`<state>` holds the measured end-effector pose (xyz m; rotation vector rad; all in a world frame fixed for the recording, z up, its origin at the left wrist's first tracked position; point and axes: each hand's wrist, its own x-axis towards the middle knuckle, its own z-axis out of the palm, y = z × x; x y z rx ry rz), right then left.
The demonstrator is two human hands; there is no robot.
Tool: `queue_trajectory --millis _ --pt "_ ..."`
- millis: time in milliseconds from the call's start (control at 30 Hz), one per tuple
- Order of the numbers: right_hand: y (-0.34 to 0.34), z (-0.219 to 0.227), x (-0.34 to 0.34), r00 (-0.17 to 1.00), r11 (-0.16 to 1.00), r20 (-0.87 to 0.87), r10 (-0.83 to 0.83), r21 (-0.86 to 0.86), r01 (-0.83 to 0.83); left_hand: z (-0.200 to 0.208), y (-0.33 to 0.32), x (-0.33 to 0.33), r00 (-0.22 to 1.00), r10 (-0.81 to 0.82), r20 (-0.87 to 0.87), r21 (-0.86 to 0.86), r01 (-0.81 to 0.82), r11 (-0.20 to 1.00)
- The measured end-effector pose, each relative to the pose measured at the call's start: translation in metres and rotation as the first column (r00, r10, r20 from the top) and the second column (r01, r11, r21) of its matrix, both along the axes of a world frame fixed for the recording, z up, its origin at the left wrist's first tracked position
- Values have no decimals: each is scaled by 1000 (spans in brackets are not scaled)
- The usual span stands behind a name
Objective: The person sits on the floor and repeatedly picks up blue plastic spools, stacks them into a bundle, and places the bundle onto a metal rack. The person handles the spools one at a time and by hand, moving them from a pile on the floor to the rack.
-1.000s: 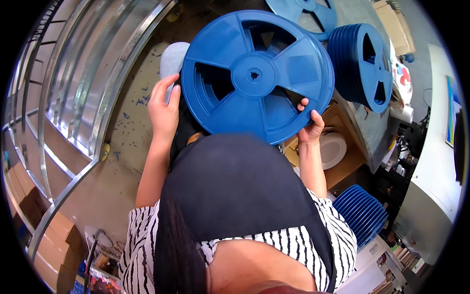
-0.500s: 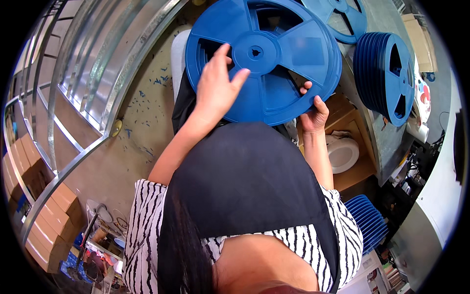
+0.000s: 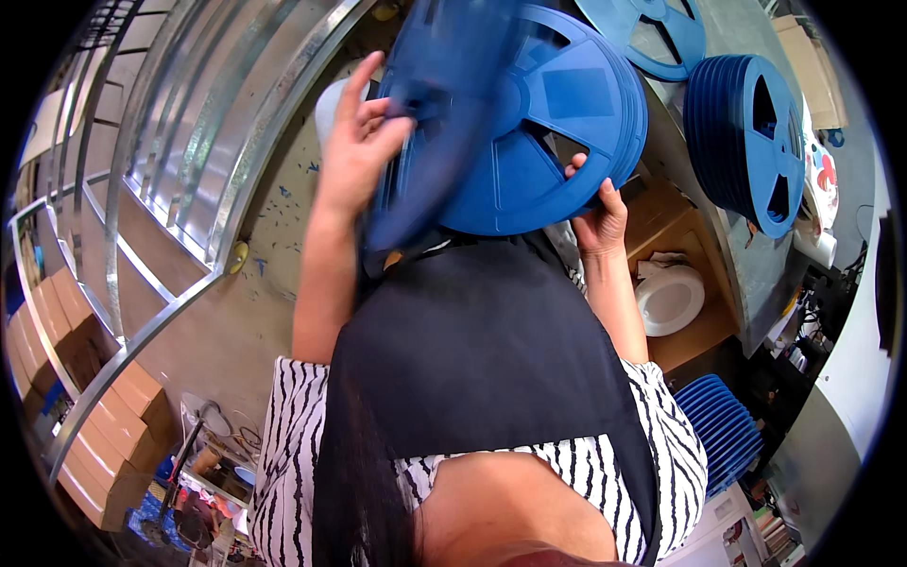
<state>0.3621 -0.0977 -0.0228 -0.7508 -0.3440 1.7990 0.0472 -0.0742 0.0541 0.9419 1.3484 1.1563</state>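
Note:
In front of me is a stack of blue plastic reel discs (image 3: 539,189), with cut-out windows and a round hub. My right hand (image 3: 603,222) grips its near right rim, thumb on top and fingertips showing through a window. My left hand (image 3: 359,151) holds a separate blue reel disc (image 3: 435,123), tilted steeply on edge over the stack's left side. That disc is smeared by motion, and it hides the left part of the stack. The left fingers pinch it near its hub; their exact hold is blurred.
On the grey worktable (image 3: 661,123) at right stand a row of blue reels (image 3: 737,132) and a flat blue disc (image 3: 619,19). Below sits an open carton (image 3: 699,350) holding a white ring (image 3: 671,300). A metal rack (image 3: 151,274) and brown boxes (image 3: 118,425) are at left.
My left hand has moved left, and the top disc has come up from the stack and swung onto its edge. My right hand keeps its grip on the rim.

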Motion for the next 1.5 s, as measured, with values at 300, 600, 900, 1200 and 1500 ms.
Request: queue_trajectory --millis 300,600,900,1200,1500 --pt "-1 -31 17 985 1000 -171 6 16 -3 -27 -53 -81 278 -192 941 226 -93 970" --pt "-1 -34 18 976 1000 -219 -13 -15 10 -28 -71 -63 283 -6 959 65 -199 978" --pt "0 -52 21 963 1000 -269 -21 -20 17 -24 -67 -52 429 -27 903 118 -188 975" --pt "-2 -55 25 957 1000 -289 -24 -12 22 -39 -63 -53 474 -157 866 235 -109 966" --pt "0 -53 24 958 1000 -285 0 -1 0 -50 -59 -53 415 -309 856 362 -55 930"
